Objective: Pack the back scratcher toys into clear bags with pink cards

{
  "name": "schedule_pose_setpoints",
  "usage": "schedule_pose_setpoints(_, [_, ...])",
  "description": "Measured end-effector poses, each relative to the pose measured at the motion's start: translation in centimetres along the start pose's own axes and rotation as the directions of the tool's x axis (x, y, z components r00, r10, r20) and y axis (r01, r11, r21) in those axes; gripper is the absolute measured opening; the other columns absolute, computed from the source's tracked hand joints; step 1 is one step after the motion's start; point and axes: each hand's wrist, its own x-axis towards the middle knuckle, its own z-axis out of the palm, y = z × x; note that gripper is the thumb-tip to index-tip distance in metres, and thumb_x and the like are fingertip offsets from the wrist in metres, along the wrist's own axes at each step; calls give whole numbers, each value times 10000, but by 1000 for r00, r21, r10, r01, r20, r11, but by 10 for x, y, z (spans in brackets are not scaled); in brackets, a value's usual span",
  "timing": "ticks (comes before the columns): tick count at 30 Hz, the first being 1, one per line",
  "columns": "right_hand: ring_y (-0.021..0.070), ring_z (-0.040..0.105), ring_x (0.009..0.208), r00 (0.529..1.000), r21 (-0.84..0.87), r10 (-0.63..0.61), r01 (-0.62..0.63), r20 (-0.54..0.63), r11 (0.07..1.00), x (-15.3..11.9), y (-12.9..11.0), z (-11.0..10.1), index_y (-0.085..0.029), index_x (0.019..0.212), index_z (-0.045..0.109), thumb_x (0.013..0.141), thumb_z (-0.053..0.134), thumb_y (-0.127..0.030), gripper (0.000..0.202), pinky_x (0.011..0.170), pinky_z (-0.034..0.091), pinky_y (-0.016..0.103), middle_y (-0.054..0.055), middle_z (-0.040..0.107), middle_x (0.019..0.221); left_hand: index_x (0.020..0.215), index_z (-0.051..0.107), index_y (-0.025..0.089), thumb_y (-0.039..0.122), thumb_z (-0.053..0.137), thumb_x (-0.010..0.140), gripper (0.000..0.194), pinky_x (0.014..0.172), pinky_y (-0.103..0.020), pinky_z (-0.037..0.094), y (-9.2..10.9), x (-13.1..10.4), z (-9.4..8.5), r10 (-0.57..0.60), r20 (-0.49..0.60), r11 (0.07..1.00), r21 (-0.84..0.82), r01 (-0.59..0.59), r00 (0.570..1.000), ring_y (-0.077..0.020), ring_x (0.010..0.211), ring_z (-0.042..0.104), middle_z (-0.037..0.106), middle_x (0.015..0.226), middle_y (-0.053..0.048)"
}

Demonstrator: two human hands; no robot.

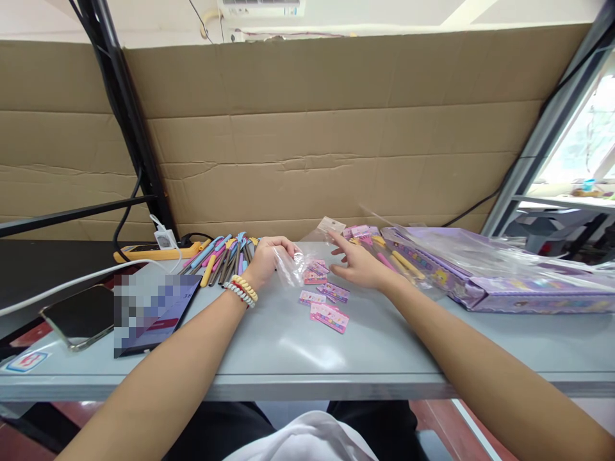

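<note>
My left hand (273,259), with beaded bracelets at its wrist, is closed on a clear plastic bag (291,267). The bag's header with a hang hole (331,224) sticks up toward the back. My right hand (354,261) is beside that header, fingers stretched out and apart, and I cannot tell whether the index fingertip touches it. Between and below the hands lie several small pink printed cards (329,316), loosely scattered. Left of my left hand rests a heap of colourful pens (223,259). Past my right hand are packed pens in clear plastic (401,262).
A purple printed box (480,282) with clear plastic bags (509,253) on it occupies the right side. To the left are a tablet (168,314), a phone (79,317) and a yellow power strip (154,251) with cables. A cardboard wall (307,128) closes off the back.
</note>
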Motion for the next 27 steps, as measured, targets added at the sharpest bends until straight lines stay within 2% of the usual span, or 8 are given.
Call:
schedule_pose_setpoints(4, [238,618,958,992,-41,88,-92,-93,995,2,8,-1,-158,1412,283,745,577,-257,735,737,498,355,156,595,1193,448,425,189,366,510,606,251,519,-294,409,3,1,-4,9,20,998,-60,-8,1000,-138,526,493,555,541,-41])
schedule_pose_setpoints(8, [202,633,790,959,-58,142,-160,-246,985,6,8,-5,-132,1147,548,777,533,-286,400,731,485,349,114,676,961,465,387,198,459,536,614,336,477,-290,397,6,1,-5,16,38,999,-49,-14,999,-131,497,472,496,505,-25])
schedule_pose_setpoints(10, [185,627,729,941,-40,161,-181,-298,983,7,6,-7,-153,1016,595,781,521,-281,278,717,481,340,88,684,884,483,400,194,467,545,608,333,472,-286,400,5,2,-5,-2,38,1000,-20,3,999,-124,489,471,494,511,-18])
schedule_pose_setpoints(12, [185,620,694,926,-41,197,-222,-323,974,7,6,-9,-161,1020,589,760,535,-268,286,694,476,336,69,680,812,499,423,188,445,556,599,307,468,-276,400,3,3,-4,-19,22,1000,-2,19,1000,-116,487,475,508,522,-14])
schedule_pose_setpoints(15, [186,614,674,919,-22,240,-260,-313,965,6,5,-10,-153,1216,481,715,569,-231,515,660,469,330,65,682,818,543,485,170,360,579,575,215,473,-257,404,-1,4,-2,-11,-25,1000,13,11,1000,-109,503,497,557,563,-14])
schedule_pose_setpoints(18, [180,616,702,945,78,215,-202,-248,976,4,0,-9,-161,1298,396,712,584,-218,618,676,471,324,59,688,844,627,579,152,271,597,565,135,498,-245,420,-2,2,-1,49,-88,996,79,-42,995,-111,557,534,622,658,-17])
schedule_pose_setpoints(22, [162,597,665,986,314,163,-151,-15,937,3,-12,-8,-167,1030,578,802,546,-411,335,608,465,293,62,679,801,746,674,150,245,597,640,162,530,-245,439,-5,1,0,162,-112,924,367,-111,980,-120,608,558,664,705,-22])
schedule_pose_setpoints(27, [130,567,538,932,530,160,-319,325,785,4,-20,-6,-136,859,605,846,362,-632,553,474,392,255,99,679,751,791,701,179,175,541,728,171,658,-261,485,-11,0,3,368,1,701,656,-279,930,-142,758,622,711,848,-36])
